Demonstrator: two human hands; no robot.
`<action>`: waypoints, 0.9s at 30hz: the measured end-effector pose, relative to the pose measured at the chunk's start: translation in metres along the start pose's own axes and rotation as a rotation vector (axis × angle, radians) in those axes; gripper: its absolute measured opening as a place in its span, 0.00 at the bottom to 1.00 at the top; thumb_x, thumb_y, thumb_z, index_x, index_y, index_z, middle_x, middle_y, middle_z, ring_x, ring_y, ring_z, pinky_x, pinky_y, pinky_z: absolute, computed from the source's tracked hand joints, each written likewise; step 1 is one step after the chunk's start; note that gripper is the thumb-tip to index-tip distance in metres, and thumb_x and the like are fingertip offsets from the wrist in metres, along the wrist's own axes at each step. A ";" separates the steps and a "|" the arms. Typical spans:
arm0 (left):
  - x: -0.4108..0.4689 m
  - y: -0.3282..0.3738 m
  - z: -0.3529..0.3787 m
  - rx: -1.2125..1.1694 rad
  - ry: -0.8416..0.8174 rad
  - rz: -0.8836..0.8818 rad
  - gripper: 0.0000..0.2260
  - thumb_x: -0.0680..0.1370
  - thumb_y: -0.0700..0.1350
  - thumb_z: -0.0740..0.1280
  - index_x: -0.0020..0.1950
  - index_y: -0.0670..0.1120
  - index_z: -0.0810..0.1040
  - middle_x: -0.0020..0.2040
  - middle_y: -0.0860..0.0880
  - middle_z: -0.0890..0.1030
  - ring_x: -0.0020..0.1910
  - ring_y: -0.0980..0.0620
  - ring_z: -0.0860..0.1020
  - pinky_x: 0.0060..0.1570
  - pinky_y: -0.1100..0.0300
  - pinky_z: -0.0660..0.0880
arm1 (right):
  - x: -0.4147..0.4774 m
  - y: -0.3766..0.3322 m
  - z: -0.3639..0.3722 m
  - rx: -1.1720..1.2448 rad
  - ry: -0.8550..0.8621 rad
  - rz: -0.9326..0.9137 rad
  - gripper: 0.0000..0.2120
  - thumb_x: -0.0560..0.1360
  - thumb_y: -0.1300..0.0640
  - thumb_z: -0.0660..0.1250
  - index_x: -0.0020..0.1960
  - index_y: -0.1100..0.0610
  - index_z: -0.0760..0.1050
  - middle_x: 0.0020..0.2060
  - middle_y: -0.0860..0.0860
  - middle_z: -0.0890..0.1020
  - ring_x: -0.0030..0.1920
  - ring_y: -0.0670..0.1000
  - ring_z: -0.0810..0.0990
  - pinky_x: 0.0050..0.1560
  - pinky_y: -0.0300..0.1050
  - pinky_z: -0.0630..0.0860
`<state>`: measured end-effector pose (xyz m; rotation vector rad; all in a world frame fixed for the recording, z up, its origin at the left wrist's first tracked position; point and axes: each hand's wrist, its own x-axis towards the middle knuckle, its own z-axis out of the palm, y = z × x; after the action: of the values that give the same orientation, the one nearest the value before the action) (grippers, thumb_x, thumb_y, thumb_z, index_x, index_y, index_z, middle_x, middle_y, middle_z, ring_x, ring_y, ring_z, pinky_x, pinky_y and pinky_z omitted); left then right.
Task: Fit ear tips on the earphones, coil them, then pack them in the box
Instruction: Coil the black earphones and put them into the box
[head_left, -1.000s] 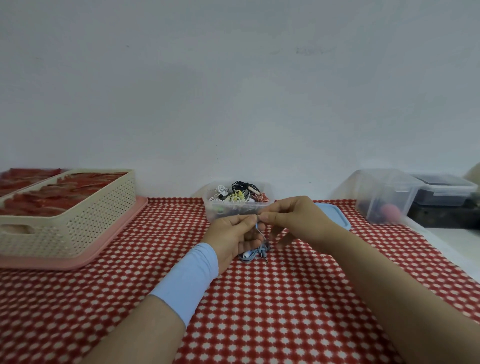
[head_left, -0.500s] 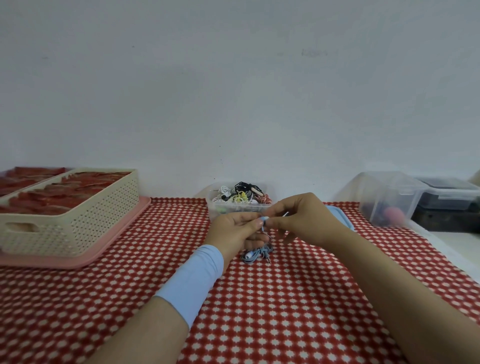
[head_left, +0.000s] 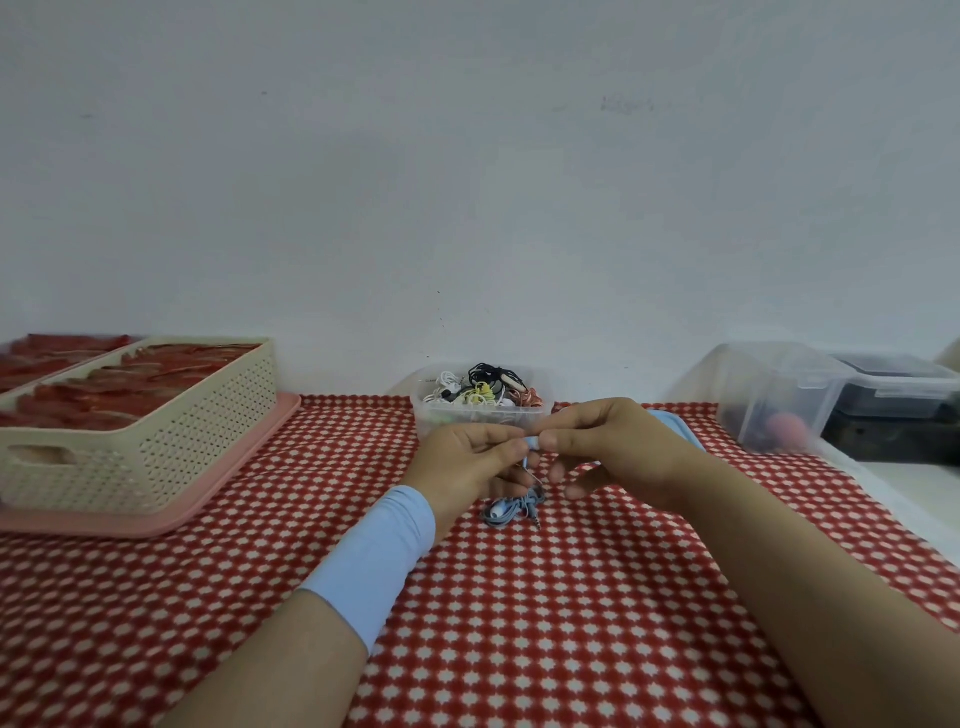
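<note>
Blue earphones (head_left: 511, 508) sit mid-table. Most of the cord lies bunched on the red-and-white checked cloth (head_left: 519, 623), and one earbud is lifted just above it. The left hand (head_left: 465, 462) and right hand (head_left: 618, 449) meet there, each pinching the earbud between thumb and forefinger. Just behind the hands stands a clear tub (head_left: 480, 413) of tangled earphones. A cream basket (head_left: 171, 441) on a pink tray (head_left: 244, 467) is at far left, and a clear bin (head_left: 774, 395) is at right.

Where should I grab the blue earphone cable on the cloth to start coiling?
Pinch the bunched loops of the cable from above: they lie flat on the cloth in a heap, plug toward you. The bud is pinched between left hand and right hand.
</note>
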<state>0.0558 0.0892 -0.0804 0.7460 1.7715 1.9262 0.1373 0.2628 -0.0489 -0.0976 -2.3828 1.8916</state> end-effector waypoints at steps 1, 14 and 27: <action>0.000 0.000 0.000 -0.003 -0.015 0.001 0.05 0.78 0.36 0.68 0.52 0.41 0.83 0.40 0.45 0.85 0.35 0.52 0.82 0.35 0.63 0.78 | 0.000 0.000 0.000 0.003 -0.009 0.006 0.06 0.77 0.62 0.71 0.52 0.59 0.86 0.36 0.52 0.85 0.37 0.49 0.82 0.37 0.45 0.82; -0.001 0.000 -0.004 0.081 -0.029 -0.028 0.06 0.77 0.35 0.69 0.53 0.38 0.81 0.41 0.42 0.85 0.36 0.50 0.83 0.37 0.61 0.80 | 0.002 0.003 0.000 -0.046 -0.038 0.081 0.05 0.77 0.60 0.73 0.50 0.58 0.87 0.41 0.55 0.87 0.37 0.49 0.83 0.38 0.46 0.83; 0.000 0.001 0.001 0.121 0.101 0.039 0.05 0.75 0.35 0.72 0.51 0.39 0.82 0.40 0.43 0.86 0.38 0.46 0.85 0.37 0.60 0.82 | 0.004 0.004 0.005 -0.076 0.104 -0.044 0.07 0.74 0.64 0.75 0.52 0.62 0.86 0.34 0.54 0.84 0.33 0.47 0.81 0.34 0.41 0.81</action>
<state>0.0560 0.0899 -0.0789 0.7404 1.9626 1.9264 0.1327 0.2593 -0.0540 -0.1444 -2.3671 1.7333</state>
